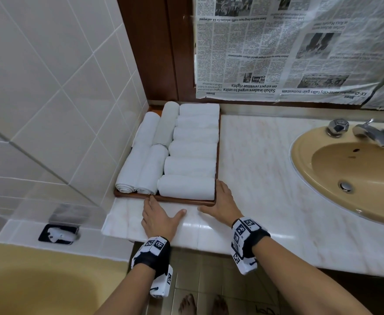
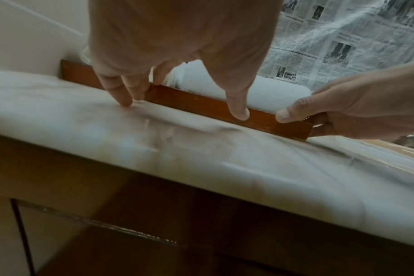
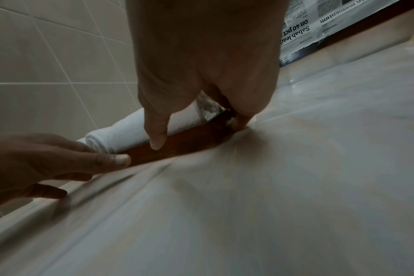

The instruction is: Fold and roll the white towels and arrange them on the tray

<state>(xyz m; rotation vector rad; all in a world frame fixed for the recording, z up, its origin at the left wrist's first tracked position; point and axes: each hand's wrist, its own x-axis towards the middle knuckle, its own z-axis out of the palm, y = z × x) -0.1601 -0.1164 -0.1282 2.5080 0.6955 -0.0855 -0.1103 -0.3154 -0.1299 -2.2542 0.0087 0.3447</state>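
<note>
Wooden tray (image 1: 182, 200), brown, low-rimmed, set in the counter's back left corner against the tiled wall (image 1: 38, 92); contents: white rolled towels (image 1: 193, 151), six lying crosswise in a column on the right, four lengthwise on the left, packed touching. Marble counter (image 1: 266, 169), pale, carries the tray; tan basin (image 1: 354, 176) with chrome taps well to the right; newspaper (image 1: 288, 48) covers the surface behind. Your left hand (image 1: 158, 218) lies on the counter with fingers straight and spread, tips at the tray's near rim; your right hand (image 1: 223, 202) lies at the near right corner, fingers extended along the tray's right side, thumb along the front. Only the head view gives the full count of rolls. The left wrist view adds the contact: fingertips (image 2: 240, 114) pressed to the front rim (image 2: 201, 106), gripping nothing. The right wrist view shows your thumb (image 3: 156, 138) on that rim and the spiral end of the nearest roll (image 3: 95, 142); whether the other fingers touch the side, you cannot tell there.
</note>
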